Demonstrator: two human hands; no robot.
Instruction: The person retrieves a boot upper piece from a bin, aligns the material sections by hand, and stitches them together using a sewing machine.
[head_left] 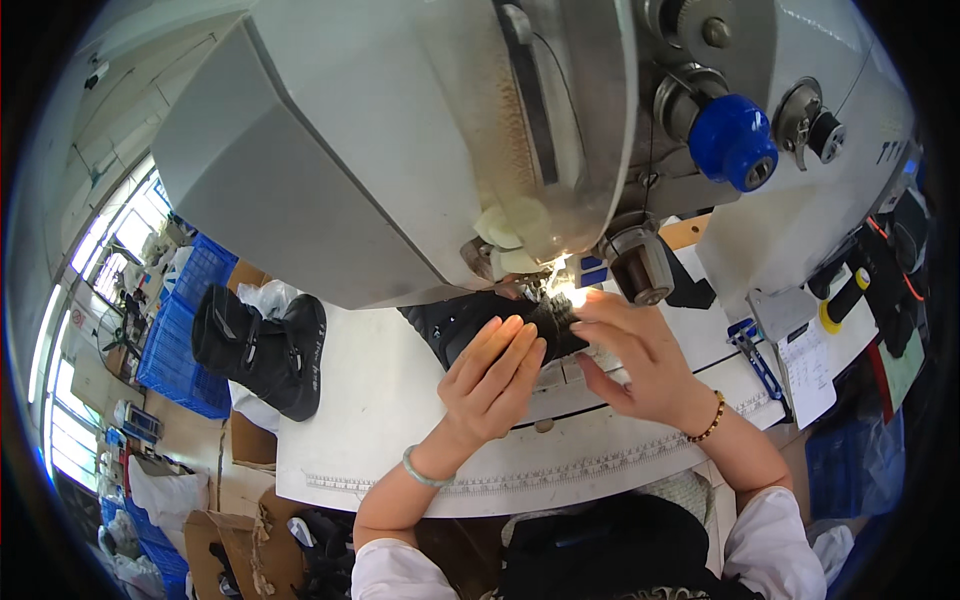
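The grey sewing machine (pixel 330 180) takes the most space, its head above the white table (pixel 360 410), which seems to give a flat support for the work. On the floor at the left, a blue crate (pixel 175 350) has some whitish things at its top, and a lower cardboard box (pixel 245 545) contains dark pieces, too unclear to name. At the right, another blue crate (pixel 830 465) stands with a clear plastic bag at its rim. A black boot (pixel 300 365) is placed at the table's left end, probably to be out of the way. The black piece (pixel 430 322) lies under the machine's head, near the bright lamp (pixel 575 296), perhaps for seeing the place well. The left hand (pixel 490 385) is not closed: its fingers lie together on the piece, I think to press it flat. The right hand (pixel 640 360) is spread, thumb apart, fingertips at the piece's right edge, maybe to guide it.
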